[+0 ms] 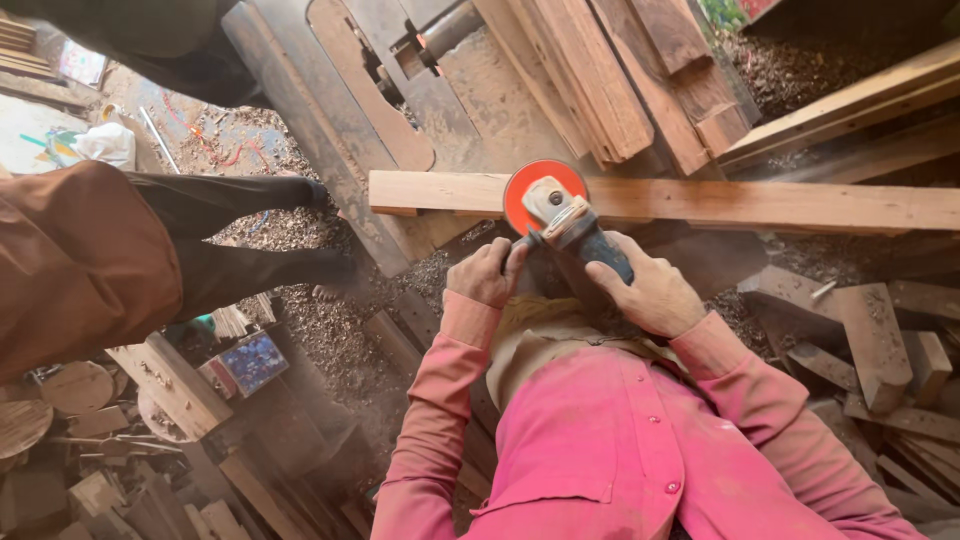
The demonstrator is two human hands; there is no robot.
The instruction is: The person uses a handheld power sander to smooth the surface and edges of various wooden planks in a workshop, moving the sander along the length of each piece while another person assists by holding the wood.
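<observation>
Small blue printed box (250, 362) on the sawdust floor (lower left), colourful printed sheet (80, 64) top left

Both arms, in pink sleeves, extend forward from the torso with elbows bent outward. The left hand (487, 272) is curled into a closed grip, knuckles up. The right hand (648, 292) is wrapped closed, fingers forward. The two hands sit near each other, apart.

Passage ahead of the left hand (487, 272) and right hand (648, 297) is blocked by the long plank (760, 203), with stacked boards (620, 80) behind it. Offcut blocks (870, 340) crowd the right side. On the left, another person's legs (240, 235) stand nearby; between lies open, sawdust-covered floor (320, 320).
</observation>
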